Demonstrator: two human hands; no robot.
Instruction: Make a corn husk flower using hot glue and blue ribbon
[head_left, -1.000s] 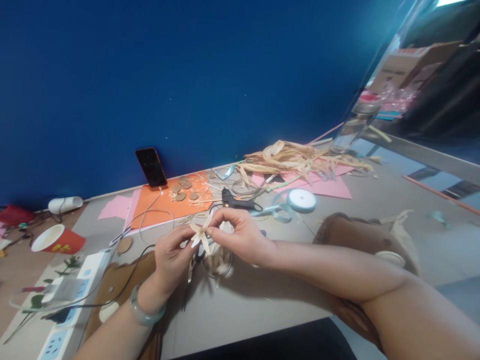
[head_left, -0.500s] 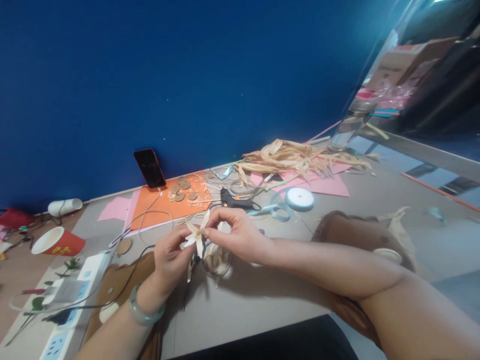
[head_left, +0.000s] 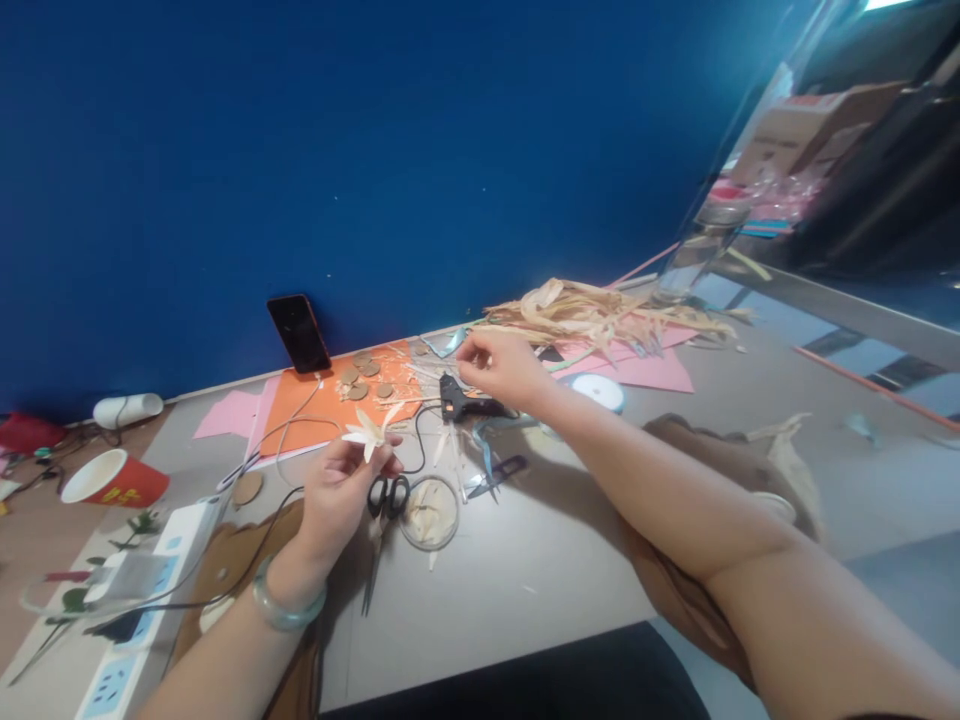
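Observation:
My left hand pinches a small cream flower made of husk petals and holds it up over the grey table. My right hand is stretched forward, just above the black glue gun, with fingers loosely curled; nothing shows in its grip. Black-handled scissors and a small clear dish of husk pieces lie below the left hand.
A phone leans on the blue wall behind an orange sheet with brown discs. Dried husk strips lie on pink paper, beside a ribbon spool. A red cup, a power strip and a brown bag flank the work area.
My right hand let go of the flower and reached forward to the glue gun. The left hand keeps the flower and shifted slightly left, uncovering the scissors and dish.

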